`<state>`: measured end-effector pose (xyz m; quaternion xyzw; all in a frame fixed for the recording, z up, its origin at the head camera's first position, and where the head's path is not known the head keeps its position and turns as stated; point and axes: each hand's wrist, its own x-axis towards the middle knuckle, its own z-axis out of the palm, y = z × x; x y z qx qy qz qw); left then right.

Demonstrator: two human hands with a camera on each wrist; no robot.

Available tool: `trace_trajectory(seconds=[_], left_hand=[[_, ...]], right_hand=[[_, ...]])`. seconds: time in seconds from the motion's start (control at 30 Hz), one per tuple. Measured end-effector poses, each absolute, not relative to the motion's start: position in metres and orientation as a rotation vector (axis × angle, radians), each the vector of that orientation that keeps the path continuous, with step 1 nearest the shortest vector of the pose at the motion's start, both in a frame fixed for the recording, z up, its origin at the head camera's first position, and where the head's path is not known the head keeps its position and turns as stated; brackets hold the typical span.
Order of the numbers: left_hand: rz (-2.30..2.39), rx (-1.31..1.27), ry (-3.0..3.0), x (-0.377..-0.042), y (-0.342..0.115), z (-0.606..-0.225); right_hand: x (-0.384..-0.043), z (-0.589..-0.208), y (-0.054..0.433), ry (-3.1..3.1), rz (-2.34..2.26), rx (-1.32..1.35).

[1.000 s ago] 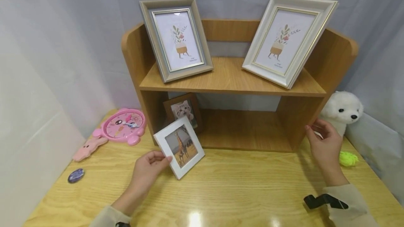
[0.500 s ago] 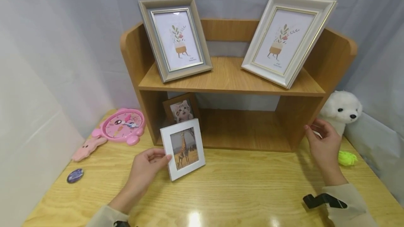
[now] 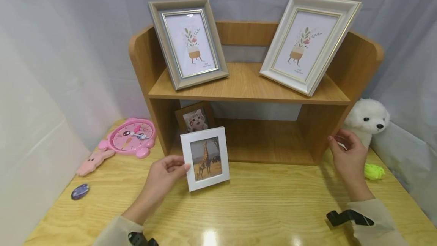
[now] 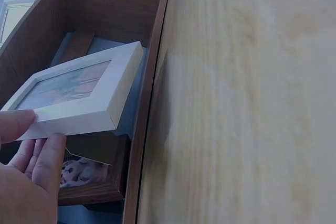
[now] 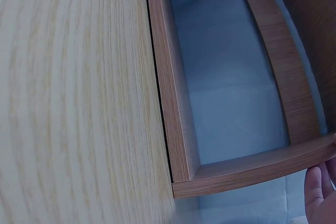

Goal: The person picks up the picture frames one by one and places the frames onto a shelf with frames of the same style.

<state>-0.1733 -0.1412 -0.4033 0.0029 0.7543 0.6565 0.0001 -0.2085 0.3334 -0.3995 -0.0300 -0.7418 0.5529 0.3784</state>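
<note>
A small white picture frame (image 3: 205,159) with a giraffe photo stands tilted in the air before the lower shelf. My left hand (image 3: 163,179) pinches its left edge, thumb in front and fingers behind, as the left wrist view also shows. Behind it, a brown picture frame (image 3: 196,119) with a kitten photo stands in the lower compartment, partly covered. My right hand (image 3: 349,160) holds the front edge of the right side panel of the wooden desk shelf (image 3: 239,96). In the right wrist view its fingers (image 5: 315,190) lie along the panel's outer side.
Two larger frames, one grey-beige (image 3: 191,46) and one cream (image 3: 308,44), lean on the upper shelf. On the left lie a pink clock (image 3: 131,137), a pink rabbit (image 3: 95,161) and a purple oval (image 3: 80,191). A white plush (image 3: 368,117) and a neon-green item (image 3: 373,171) sit right.
My left hand has turned the giraffe frame from a strong slant to nearly upright and shifted it slightly right. The right hand stays on the shelf's side panel.
</note>
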Motion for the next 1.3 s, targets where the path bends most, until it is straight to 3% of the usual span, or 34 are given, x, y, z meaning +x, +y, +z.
trace_trajectory(seconds=[1.0,1.3], left_hand=[[2.031,0.264,2.443,-0.211,-0.087,-0.397],[2.047,0.227,2.402,-0.225,-0.061,-0.395]], right_hand=[[-0.208,-0.397,0.333,-1.927,1.406,-0.090],[-0.210,-0.399,0.335,-1.921,1.421,-0.095]])
